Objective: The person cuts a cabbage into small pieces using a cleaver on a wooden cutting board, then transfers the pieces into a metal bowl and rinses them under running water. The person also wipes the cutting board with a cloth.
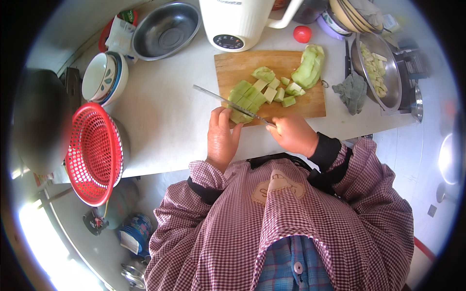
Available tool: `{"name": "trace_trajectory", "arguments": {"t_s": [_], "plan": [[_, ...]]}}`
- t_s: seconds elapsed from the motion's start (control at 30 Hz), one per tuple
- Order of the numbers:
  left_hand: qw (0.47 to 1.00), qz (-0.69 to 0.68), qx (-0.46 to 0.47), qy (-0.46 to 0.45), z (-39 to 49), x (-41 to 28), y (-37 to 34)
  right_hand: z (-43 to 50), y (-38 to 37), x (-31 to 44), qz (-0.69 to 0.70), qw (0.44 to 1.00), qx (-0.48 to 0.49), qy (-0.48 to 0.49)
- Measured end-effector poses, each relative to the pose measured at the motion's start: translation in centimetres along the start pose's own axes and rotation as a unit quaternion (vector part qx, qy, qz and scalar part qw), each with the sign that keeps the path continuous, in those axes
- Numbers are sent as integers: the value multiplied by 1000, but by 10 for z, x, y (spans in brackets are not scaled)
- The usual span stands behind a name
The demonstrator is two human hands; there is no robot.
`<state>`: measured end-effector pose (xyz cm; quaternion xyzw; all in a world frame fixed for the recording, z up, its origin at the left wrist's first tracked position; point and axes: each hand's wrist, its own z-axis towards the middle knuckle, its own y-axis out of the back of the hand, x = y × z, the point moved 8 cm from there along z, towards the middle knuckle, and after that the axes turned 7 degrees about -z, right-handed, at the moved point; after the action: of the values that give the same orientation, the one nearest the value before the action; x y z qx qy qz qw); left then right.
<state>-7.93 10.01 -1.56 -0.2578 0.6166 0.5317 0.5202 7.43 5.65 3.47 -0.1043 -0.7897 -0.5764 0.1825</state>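
On the wooden cutting board (305,105) lies a piece of peeled pale green vegetable (246,95), scored into blocks. My left hand (221,136) steadies its near end with the fingertips. In my right hand (295,135) is the handle of a kitchen knife (214,94), whose blade crosses the near part of that piece and points to the upper left. Several cut chunks (270,95) are scattered just right of the blade. A larger uncut piece of the peeled vegetable (308,67) rests at the board's upper right corner.
Behind the board stand a white appliance with a handle (236,22) and a tomato (302,34). To the right are a grey cloth (351,92) and a steel bowl (395,85) holding cut pieces. Leftward are a metal basin (145,40), stacked bowls (95,78) and a red colander (109,156).
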Motion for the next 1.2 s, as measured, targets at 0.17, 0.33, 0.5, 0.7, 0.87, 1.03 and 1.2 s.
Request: {"name": "trace_trajectory", "arguments": {"t_s": [0.17,0.33,0.5,0.7,0.87,1.03,1.2], "plan": [[990,125,-2,-68,4,-25,7,-51,35,-29,206,974,-47,-82],[976,174,81,-104,41,-61,8,-117,31,-75,422,879,-36,-219],[926,206,241,-202,87,-111,-57,-162,-1,-104,561,747,-129,-333],[897,279,323,-115,136,-114,-169,-181,-25,-119,607,698,-167,-343],[931,202,301,-49,160,-106,-205,-184,-43,-130,623,697,-128,-333],[937,219,272,-24,160,-116,-233,-181,-46,-141,592,741,-89,-305],[924,138,349,-69,166,-110,-198,-187,-43,-143,574,775,-31,-264]]}}
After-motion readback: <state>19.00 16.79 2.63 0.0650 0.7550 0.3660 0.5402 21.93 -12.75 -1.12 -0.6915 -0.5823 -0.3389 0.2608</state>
